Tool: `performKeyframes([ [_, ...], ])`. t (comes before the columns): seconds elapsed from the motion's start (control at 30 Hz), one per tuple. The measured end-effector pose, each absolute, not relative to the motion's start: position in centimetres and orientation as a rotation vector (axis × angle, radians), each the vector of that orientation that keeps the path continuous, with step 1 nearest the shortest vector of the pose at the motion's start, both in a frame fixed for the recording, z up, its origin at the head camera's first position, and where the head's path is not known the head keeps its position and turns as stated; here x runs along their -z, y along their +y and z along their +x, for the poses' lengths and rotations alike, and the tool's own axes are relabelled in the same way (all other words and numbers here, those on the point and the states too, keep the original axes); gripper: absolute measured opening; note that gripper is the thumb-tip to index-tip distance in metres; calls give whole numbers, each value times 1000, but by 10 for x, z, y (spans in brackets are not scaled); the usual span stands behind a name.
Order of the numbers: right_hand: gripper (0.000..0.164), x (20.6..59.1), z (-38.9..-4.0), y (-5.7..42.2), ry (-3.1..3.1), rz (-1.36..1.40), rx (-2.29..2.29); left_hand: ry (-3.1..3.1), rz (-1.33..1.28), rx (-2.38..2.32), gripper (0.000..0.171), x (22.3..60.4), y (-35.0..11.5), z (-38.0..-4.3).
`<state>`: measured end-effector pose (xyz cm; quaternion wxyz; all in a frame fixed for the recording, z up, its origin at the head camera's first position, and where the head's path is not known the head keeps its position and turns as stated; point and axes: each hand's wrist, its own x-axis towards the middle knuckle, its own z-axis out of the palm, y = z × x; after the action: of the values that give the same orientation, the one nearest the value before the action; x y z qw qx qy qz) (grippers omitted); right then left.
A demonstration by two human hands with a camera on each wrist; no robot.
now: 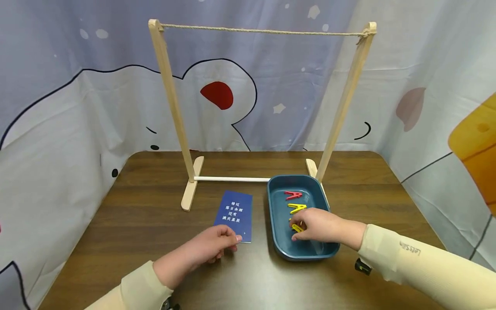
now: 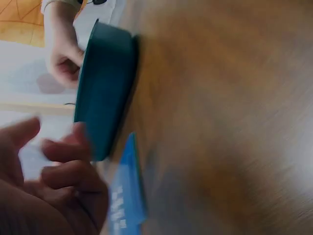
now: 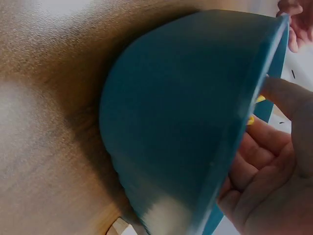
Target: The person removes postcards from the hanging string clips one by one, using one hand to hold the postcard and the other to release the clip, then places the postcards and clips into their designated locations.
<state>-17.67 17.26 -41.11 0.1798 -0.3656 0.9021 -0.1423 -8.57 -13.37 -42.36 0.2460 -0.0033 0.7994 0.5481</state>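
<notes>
In the head view, my right hand point(image 1: 321, 224) reaches into a blue tray point(image 1: 306, 252), thumb and fingers around a yellow clothespin point(image 1: 297, 227). Bits of yellow show by the thumb and fingertips in the right wrist view. Further back in the tray lie another yellow clothespin point(image 1: 296, 208) and a red clothespin point(image 1: 293, 195). My left hand point(image 1: 213, 245) hovers at the near edge of a blue card point(image 1: 234, 211) with white writing. Its fingers are loosely bent with nothing between them, thumb and forefinger apart in the left wrist view point(image 2: 58, 181).
Behind the card stands a wooden frame point(image 1: 170, 94) with a rope point(image 1: 255, 30) strung across its top. A white rod point(image 1: 232, 179) joins its feet low down, and the tray overlaps the right foot. A printed curtain point(image 1: 290, 107) hangs behind the brown table point(image 1: 147, 224).
</notes>
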Motion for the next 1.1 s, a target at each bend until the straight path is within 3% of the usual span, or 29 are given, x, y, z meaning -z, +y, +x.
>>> performKeyframes([
  [0.17,33,419,-172,168,2532,-1096,241,2617,260,-925,38,420,-129,-95],
  [0.37,35,428,-168,161,2520,-1152,105,2903,251,-351,60,429,-124,-101],
  [0.67,38,431,-168,161,2501,-1204,86,2967,216,-201,59,441,-126,-105],
  [0.9,27,434,-168,169,2540,-1188,135,2987,258,-179,48,444,-127,-105],
  [1.1,26,435,-168,169,2551,-1213,144,2998,252,-167,50,447,-130,-104],
])
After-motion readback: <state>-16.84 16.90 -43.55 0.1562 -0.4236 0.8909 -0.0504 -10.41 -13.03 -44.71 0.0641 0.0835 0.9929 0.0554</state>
